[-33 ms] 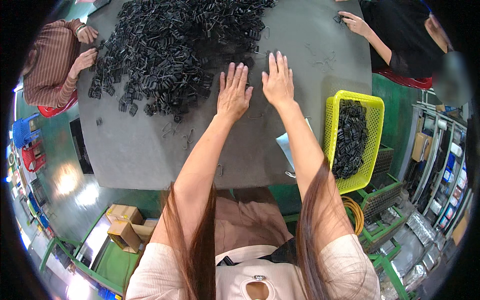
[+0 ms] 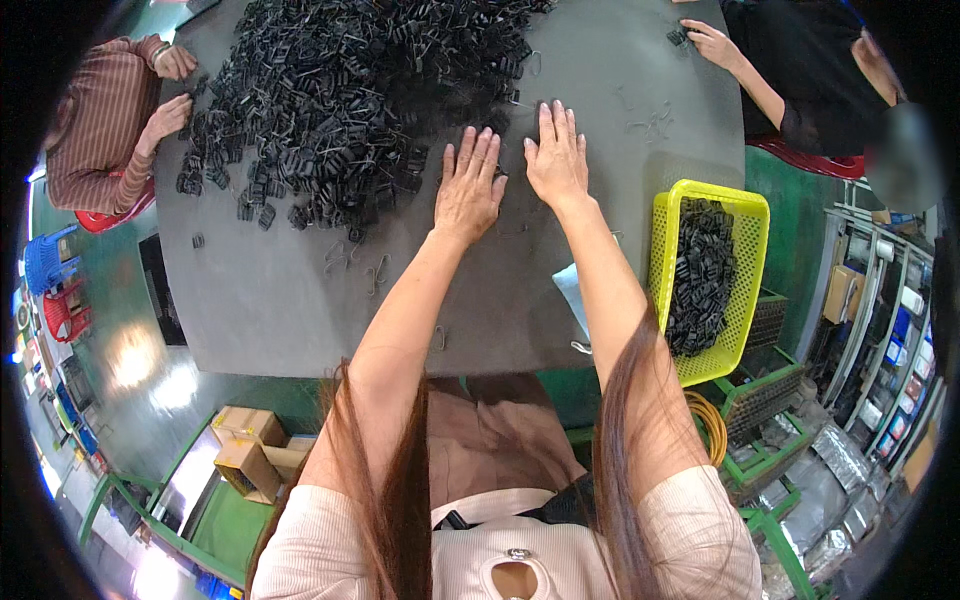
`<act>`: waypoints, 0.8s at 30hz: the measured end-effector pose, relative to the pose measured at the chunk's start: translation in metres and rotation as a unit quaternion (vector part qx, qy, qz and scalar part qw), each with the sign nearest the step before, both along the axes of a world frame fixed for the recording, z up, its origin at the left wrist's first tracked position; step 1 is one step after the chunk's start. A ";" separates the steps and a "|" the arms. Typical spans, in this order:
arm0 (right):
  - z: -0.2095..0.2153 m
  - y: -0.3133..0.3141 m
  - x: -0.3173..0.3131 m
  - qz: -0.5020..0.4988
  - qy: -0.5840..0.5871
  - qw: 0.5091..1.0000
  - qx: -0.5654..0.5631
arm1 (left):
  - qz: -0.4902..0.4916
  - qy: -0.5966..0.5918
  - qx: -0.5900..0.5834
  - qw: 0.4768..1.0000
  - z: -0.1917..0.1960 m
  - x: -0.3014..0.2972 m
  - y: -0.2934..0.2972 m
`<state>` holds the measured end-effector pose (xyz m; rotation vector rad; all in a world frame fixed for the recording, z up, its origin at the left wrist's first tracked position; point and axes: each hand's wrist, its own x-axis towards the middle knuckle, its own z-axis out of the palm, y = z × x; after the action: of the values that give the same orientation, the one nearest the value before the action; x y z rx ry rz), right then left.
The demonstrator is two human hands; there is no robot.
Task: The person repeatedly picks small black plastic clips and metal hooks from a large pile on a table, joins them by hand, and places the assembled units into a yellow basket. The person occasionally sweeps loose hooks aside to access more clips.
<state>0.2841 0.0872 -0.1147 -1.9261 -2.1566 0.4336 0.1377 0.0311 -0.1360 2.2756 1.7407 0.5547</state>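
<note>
The black binder clips (image 2: 320, 110) lie heaped on the grey worktop (image 2: 270, 325), beyond and to the left of the left hand (image 2: 468, 190); others fill part of the yellow basket (image 2: 750, 270). Each clip should be light, stiff and hard to break, its smooth body slightly slippery. The folded spine seems the surest hold, as wire handles (image 2: 378, 272) probably swivel and snag. Left hand and right hand (image 2: 558, 165) keep a flat, spread grip, nothing visibly held; I cannot tell what their palms cover.
</note>
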 end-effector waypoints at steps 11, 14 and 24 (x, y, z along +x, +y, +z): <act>0.001 -0.100 0.000 0.046 -0.010 0.998 0.048 | 0.104 -0.025 -0.051 0.993 0.020 -0.056 -0.161; -0.018 -0.087 0.023 -0.195 -0.126 0.973 0.008 | 0.253 0.008 -0.016 0.967 0.009 -0.091 -0.171; 0.016 -0.092 0.018 -0.249 -0.173 0.934 -0.190 | 0.391 -0.013 -0.064 0.918 -0.008 -0.125 -0.197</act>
<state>0.3018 -0.0047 -0.0983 -2.8483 -1.7375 0.4636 0.0128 -0.1659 -0.1435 1.4022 2.5564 0.5637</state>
